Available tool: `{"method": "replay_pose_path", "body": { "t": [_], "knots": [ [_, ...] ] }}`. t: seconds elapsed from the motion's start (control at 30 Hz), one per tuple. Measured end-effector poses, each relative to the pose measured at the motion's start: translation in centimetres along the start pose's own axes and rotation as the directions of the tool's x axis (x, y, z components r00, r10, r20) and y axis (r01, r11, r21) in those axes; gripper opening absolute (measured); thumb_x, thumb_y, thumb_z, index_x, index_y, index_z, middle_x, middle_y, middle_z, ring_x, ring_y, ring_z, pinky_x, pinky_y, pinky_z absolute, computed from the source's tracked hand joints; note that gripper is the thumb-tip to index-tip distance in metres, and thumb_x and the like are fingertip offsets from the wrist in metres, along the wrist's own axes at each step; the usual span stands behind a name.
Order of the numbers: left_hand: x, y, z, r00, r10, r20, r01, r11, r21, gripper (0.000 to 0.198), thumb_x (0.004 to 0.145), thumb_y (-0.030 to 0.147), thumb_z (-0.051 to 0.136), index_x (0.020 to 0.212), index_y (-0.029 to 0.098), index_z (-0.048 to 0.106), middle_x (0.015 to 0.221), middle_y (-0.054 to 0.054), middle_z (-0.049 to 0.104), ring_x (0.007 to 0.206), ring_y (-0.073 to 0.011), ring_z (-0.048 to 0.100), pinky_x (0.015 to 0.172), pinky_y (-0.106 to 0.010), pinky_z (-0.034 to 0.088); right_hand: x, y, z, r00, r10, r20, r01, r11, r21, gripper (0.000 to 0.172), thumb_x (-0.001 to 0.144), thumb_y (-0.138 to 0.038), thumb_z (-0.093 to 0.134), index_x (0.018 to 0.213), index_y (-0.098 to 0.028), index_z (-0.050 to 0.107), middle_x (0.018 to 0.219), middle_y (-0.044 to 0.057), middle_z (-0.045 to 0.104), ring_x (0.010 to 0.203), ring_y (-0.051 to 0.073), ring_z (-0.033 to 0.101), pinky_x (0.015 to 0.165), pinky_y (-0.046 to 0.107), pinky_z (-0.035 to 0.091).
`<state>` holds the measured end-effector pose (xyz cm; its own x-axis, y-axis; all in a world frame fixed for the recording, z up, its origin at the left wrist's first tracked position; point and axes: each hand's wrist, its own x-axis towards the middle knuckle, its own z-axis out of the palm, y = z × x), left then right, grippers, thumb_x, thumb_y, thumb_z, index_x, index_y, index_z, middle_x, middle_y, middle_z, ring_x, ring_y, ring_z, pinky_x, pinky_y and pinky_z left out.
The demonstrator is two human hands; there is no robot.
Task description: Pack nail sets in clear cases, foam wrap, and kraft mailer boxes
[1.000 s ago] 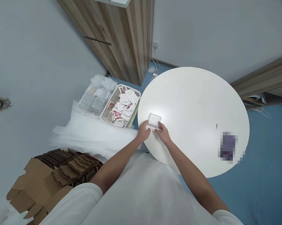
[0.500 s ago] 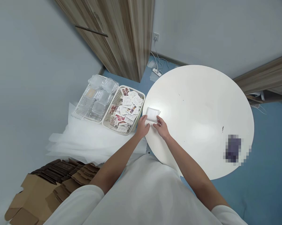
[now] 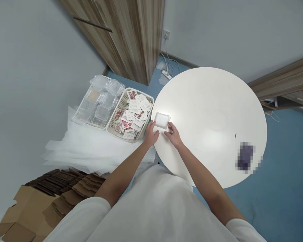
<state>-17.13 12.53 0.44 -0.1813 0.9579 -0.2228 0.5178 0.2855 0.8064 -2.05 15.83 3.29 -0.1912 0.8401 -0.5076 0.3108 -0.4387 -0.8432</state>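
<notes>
A small clear plastic box [image 3: 162, 120] with a whitish inside rests on the round white table [image 3: 217, 101], near its left edge. Beside the box's left corner is my left hand [image 3: 150, 133], thumb and fingers apart, fingertips at or close to its side. On the other side my right hand [image 3: 174, 135] has its fingers spread, the tips close to the right edge of the box. Neither hand is closed round it. Whether the fingertips touch the box is hard to tell.
Left of the table stands a cream basket [image 3: 108, 126] of printed cards [image 3: 135, 105], beside a tray of clear plastic packs [image 3: 102, 112]. White foam sheets [image 3: 78, 141] and folded cardboard boxes [image 3: 27, 205] lie nearer me. A blurred dark object [image 3: 245, 156] sits at the table's right.
My fingers have loosened and drawn slightly apart from the plastic box, which stays on the table. The whole view has shifted a little.
</notes>
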Motion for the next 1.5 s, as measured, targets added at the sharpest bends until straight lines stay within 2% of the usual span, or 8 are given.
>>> {"method": "replay_pose_path", "body": {
  "t": [0.3, 0.6, 0.7, 0.83, 1.03, 1.3, 1.4, 1.5],
  "knots": [
    [-4.5, 1.2, 0.6, 0.997, -0.024, -0.071, 0.026, 0.999, 0.031, 0.056, 0.078, 0.022, 0.046, 0.131, 0.017, 0.031, 0.141, -0.010, 0.026, 0.129, -0.0225, 0.025, 0.103, -0.039, 0.030, -5.0, 2.2, -3.9, 0.998, 0.054, 0.036, -0.054, 0.998, -0.016, 0.063, 0.069, -0.037, 0.059, 0.127, -0.031, 0.036, 0.136, 0.006, 0.036, 0.108, 0.020, 0.049, 0.087, 0.038, 0.043],
    [-17.6, 3.5, 1.0, 0.977, -0.133, 0.167, 0.148, 0.986, -0.077, 0.043, 0.081, 0.033, 0.044, 0.122, 0.020, 0.047, 0.118, -0.007, 0.056, 0.102, -0.0205, 0.056, 0.080, -0.030, 0.049, -10.7, 7.0, -6.4, 0.968, 0.053, 0.246, -0.045, 0.998, -0.036, 0.042, 0.071, -0.038, 0.054, 0.110, -0.021, 0.051, 0.112, 0.009, 0.057, 0.085, 0.017, 0.060, 0.078, 0.036, 0.046],
    [-22.4, 4.0, -0.8, 0.984, -0.116, 0.135, 0.117, 0.993, 0.001, 0.041, 0.079, 0.036, 0.049, 0.119, 0.025, 0.051, 0.116, -0.004, 0.058, 0.099, -0.0211, 0.058, 0.076, -0.028, 0.049, -11.8, 7.4, -3.8, 0.922, 0.034, 0.385, 0.008, 0.994, -0.105, 0.038, 0.072, -0.039, 0.052, 0.104, -0.019, 0.053, 0.105, 0.010, 0.059, 0.081, 0.018, 0.060, 0.075, 0.035, 0.047],
    [-27.4, 3.5, -4.3, 0.985, -0.163, -0.061, 0.169, 0.980, 0.107, 0.041, 0.081, 0.036, 0.046, 0.119, 0.021, 0.051, 0.116, -0.006, 0.057, 0.099, -0.0228, 0.057, 0.080, -0.030, 0.048, -12.8, 6.0, 0.9, 0.781, -0.058, 0.622, 0.204, 0.965, -0.166, 0.035, 0.072, -0.039, 0.054, 0.100, -0.019, 0.056, 0.096, 0.008, 0.062, 0.076, 0.017, 0.059, 0.072, 0.034, 0.048],
    [-32.7, 2.6, -10.3, 0.890, -0.162, -0.425, 0.233, 0.965, 0.120, 0.040, 0.085, 0.038, 0.038, 0.120, 0.020, 0.048, 0.115, -0.008, 0.057, 0.099, -0.0195, 0.056, 0.083, -0.032, 0.046, -13.6, 2.2, 6.6, 0.580, -0.195, 0.791, 0.563, 0.797, -0.216, 0.036, 0.071, -0.038, 0.055, 0.103, -0.021, 0.055, 0.095, 0.005, 0.061, 0.069, 0.014, 0.057, 0.067, 0.032, 0.047],
    [-39.1, -1.6, -19.2, 0.675, -0.265, -0.689, 0.504, 0.848, 0.167, 0.050, 0.084, 0.048, 0.035, 0.124, 0.019, 0.043, 0.121, -0.009, 0.052, 0.109, -0.0253, 0.049, 0.086, -0.037, 0.042, -19.2, -5.5, 18.6, 0.270, -0.440, 0.856, 0.931, 0.346, -0.116, 0.045, 0.077, -0.038, 0.052, 0.118, -0.021, 0.046, 0.095, 0.007, 0.056, 0.073, 0.017, 0.054, 0.072, 0.035, 0.046],
    [-40.8, -4.2, -21.3, 0.679, -0.303, -0.669, 0.569, 0.793, 0.218, 0.057, 0.080, 0.053, 0.039, 0.125, 0.018, 0.042, 0.121, -0.011, 0.051, 0.110, -0.0287, 0.047, 0.087, -0.039, 0.039, -21.7, -7.1, 23.2, 0.172, -0.500, 0.849, 0.984, 0.129, -0.123, 0.049, 0.078, -0.036, 0.051, 0.124, -0.023, 0.040, 0.104, 0.010, 0.053, 0.089, 0.023, 0.053, 0.076, 0.037, 0.045],
    [-42.0, -6.3, -22.3, 0.710, -0.332, -0.621, 0.592, 0.759, 0.271, 0.060, 0.076, 0.056, 0.045, 0.123, 0.019, 0.043, 0.118, -0.013, 0.052, 0.110, -0.0309, 0.046, 0.092, -0.043, 0.033, -23.0, -7.1, 26.4, 0.147, -0.491, 0.859, 0.978, -0.060, -0.202, 0.054, 0.078, -0.031, 0.052, 0.128, -0.022, 0.034, 0.106, 0.012, 0.051, 0.093, 0.027, 0.051, 0.075, 0.040, 0.043]
  ]
}}
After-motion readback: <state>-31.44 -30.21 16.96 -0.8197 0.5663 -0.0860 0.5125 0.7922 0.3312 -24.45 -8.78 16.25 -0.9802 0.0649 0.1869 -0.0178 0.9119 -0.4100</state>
